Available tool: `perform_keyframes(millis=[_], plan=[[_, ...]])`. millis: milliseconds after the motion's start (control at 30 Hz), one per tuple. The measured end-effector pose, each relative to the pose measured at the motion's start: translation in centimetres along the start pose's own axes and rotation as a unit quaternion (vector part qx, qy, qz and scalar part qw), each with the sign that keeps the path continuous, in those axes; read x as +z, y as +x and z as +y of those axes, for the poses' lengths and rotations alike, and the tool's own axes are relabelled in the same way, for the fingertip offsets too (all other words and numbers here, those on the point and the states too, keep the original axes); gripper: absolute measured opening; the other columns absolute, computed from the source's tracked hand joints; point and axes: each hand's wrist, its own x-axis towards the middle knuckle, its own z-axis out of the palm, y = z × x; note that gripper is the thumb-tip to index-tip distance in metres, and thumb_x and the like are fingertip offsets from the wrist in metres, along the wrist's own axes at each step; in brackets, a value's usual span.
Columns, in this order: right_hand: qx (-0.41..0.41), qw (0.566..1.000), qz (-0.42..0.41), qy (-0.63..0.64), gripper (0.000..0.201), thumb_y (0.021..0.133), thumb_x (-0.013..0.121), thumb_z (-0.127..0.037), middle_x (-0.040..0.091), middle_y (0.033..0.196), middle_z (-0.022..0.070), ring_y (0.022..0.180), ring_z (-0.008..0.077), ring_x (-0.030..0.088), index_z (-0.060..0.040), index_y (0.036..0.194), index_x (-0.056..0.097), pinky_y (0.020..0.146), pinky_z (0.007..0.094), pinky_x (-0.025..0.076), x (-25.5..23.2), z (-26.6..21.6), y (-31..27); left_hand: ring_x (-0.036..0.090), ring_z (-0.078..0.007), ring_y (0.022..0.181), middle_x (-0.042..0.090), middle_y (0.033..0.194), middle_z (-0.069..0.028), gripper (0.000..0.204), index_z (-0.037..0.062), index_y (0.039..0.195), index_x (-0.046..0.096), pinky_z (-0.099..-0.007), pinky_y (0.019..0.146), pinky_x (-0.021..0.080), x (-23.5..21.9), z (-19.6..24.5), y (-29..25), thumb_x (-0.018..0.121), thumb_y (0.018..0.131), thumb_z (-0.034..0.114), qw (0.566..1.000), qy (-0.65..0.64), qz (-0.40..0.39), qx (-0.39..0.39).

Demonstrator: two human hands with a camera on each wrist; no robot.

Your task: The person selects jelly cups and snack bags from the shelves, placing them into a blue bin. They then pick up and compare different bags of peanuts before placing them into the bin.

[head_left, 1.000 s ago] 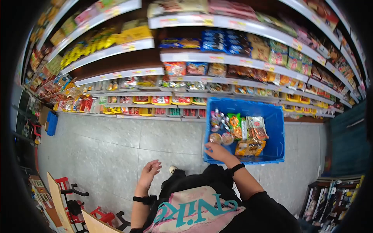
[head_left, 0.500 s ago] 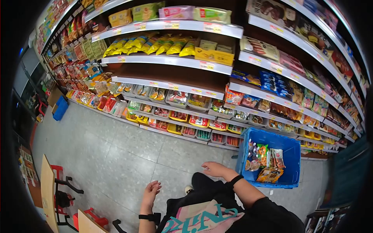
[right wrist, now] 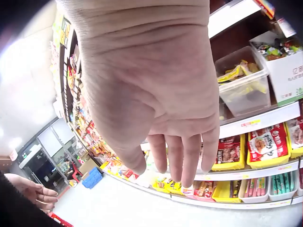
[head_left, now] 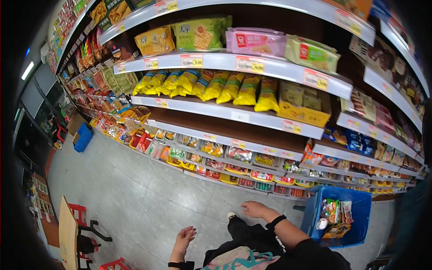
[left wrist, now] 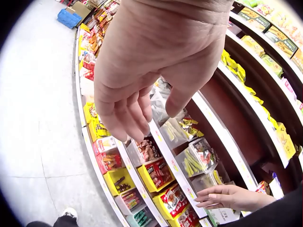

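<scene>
My left hand (head_left: 183, 238) hangs low in front of my body with its fingers loosely bent, holding nothing. To its right, my right hand (head_left: 255, 209) hovers over the floor, fingers relaxed and also holding nothing. In the left wrist view, the fingers of the left hand (left wrist: 163, 61) droop before the low snack trays. The palm of the right hand (right wrist: 151, 94) shows bare in the right wrist view. A blue crate (head_left: 361, 216) stands at the right, apart from the right hand; inside lie several snack bags (head_left: 332, 209) and a round tub (head_left: 321, 223).
Shelves ahead carry yellow snack bags (head_left: 231, 88), a green cracker pack (head_left: 199, 35) and a pink pack (head_left: 255, 41). Low yellow trays (right wrist: 270, 146) line the bottom. A wooden tabletop (head_left: 68, 234) and red stools (head_left: 78, 213) stand at left; another blue box (head_left: 83, 137) lies farther off.
My view has turned left toward the shelf with yellow bags, so the crate appears farther right. My right hand has moved from the crate's near rim to open space left of it.
</scene>
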Motion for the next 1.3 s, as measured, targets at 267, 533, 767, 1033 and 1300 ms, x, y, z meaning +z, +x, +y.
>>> perform_keyframes(millis=[267, 533, 767, 1033, 1300], plan=[[-0.056, 0.997, -0.045, 0.016, 0.038, 0.088, 0.058, -0.029, 0.061, 0.114, 0.0161, 0.107, 0.0319, 0.058, -0.0062, 0.118, 0.056, 0.090, 0.0398, 0.047, -2.6, -5.2, 11.3, 0.062, -0.0193, 0.106, 0.064, 0.117, -0.0102, 0.034, 0.0003, 0.123, 0.053, -0.0307, 0.088, 0.048, -2.4, 6.6, 5.8, 0.057, 0.095, 0.018, 0.998, -0.025, 0.025, 0.049], [-0.077, 0.995, -0.061, 0.020, 0.039, 0.090, 0.059, -0.029, 0.061, 0.112, 0.0182, 0.102, 0.0302, 0.062, -0.0031, 0.119, 0.056, 0.086, 0.0382, 0.050, -3.3, -8.7, 18.5, 0.062, -0.0207, 0.105, 0.063, 0.116, -0.0120, 0.022, -0.0003, 0.108, 0.056, -0.0323, 0.089, 0.050, -7.4, 11.3, 13.2, 0.056, 0.095, 0.018, 0.996, -0.052, 0.014, 0.070], [-0.010, 0.999, -0.029, 0.026, 0.039, 0.089, 0.060, -0.027, 0.065, 0.111, 0.0191, 0.104, 0.0325, 0.063, -0.0014, 0.117, 0.057, 0.087, 0.0392, 0.050, -4.1, -14.7, 27.7, 0.062, -0.0212, 0.106, 0.065, 0.114, -0.0133, 0.021, 0.0001, 0.105, 0.056, -0.0325, 0.090, 0.049, -16.1, 18.1, 21.3, 0.057, 0.095, 0.018, 0.992, -0.053, -0.052, 0.106], [-0.082, 0.994, -0.069, 0.024, 0.038, 0.092, 0.057, -0.027, 0.064, 0.112, 0.0177, 0.102, 0.0289, 0.063, 0.0002, 0.119, 0.055, 0.088, 0.0373, 0.050, -0.4, -26.5, 42.2, 0.062, -0.0201, 0.105, 0.065, 0.112, -0.0120, 0.017, 0.0016, 0.103, 0.058, -0.0316, 0.090, 0.047, -29.9, 23.5, 28.1, 0.056, 0.094, 0.016, 0.994, -0.052, 0.001, 0.101], [-0.146, 0.983, -0.108, 0.019, 0.037, 0.090, 0.059, -0.025, 0.064, 0.109, 0.0195, 0.101, 0.0306, 0.064, -0.0006, 0.118, 0.056, 0.085, 0.0386, 0.051, 0.5, -37.3, 55.3, 0.063, -0.0221, 0.105, 0.064, 0.114, -0.0121, 0.025, 0.0007, 0.114, 0.055, -0.0322, 0.087, 0.049, -38.8, 25.1, 29.7, 0.055, 0.093, 0.015, 0.986, -0.090, 0.087, 0.111]])
